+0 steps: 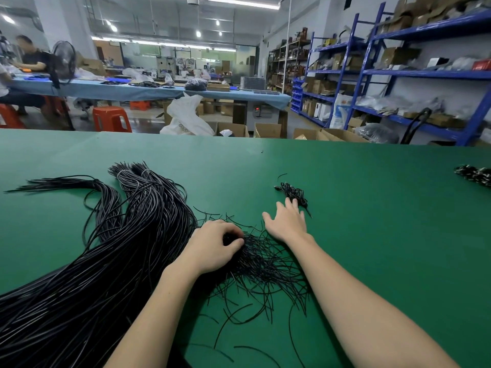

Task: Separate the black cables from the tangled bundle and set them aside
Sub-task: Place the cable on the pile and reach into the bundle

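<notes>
— While the green felt-covered work table (372,208) fills the lower view, where does the tangled bundle of thin black cables (265,264) lie?

— At centre, between the two forearms, touching the left hand (215,245). Its loose ends fan toward the near edge, and several run out of view at the bottom.

— Condition of the left hand?

— Fingers curled down over the far edge of the tangle, thumb and forefinger closed on a knot of strands. How many strands it grips cannot be told; the hand covers them.

— The right hand (288,221)?

— Flat, palm down, fingers straight and spread. Its fingertips reach the small separated cluster of black cables (293,193) lying beyond the tangle. Whether they press on that cluster or only meet its edge cannot be told.

— Anything else on the table?

— A thick sheaf of long black cables (106,261) at left, touching the tangle beside the left wrist, with pale ties near its far ends; its near portion is cut off at the lower left corner. At the right edge, a black-and-white speckled bundle (475,175) is partly cropped and too blurred to identify.
</notes>
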The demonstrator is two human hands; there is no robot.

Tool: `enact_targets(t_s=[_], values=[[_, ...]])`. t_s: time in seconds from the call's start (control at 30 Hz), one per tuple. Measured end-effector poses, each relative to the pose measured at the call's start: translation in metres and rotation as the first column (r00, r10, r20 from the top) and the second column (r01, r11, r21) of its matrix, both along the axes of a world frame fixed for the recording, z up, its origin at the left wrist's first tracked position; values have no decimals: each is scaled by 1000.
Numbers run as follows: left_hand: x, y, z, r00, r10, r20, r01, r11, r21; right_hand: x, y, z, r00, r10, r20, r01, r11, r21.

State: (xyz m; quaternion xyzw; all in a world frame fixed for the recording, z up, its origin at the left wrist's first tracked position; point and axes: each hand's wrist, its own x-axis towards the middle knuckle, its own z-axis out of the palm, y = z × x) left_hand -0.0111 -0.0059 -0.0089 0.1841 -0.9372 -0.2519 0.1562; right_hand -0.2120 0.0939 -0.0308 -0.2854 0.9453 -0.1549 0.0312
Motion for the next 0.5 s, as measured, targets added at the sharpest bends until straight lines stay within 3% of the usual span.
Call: enact_targets(t_s=[0.23,0.4,0.5], values=[[1,0,0,1000,-5,9,5,1000,2,7,4,17,998,32,60,-27,996,-80],[1,2,3,1000,6,13,-6,1000,3,44,4,51,980,175,95,-120,898,-422],[3,4,7,996,42,-74,-38,998,52,86,1,49,968,236,89,-146,813,-564]])
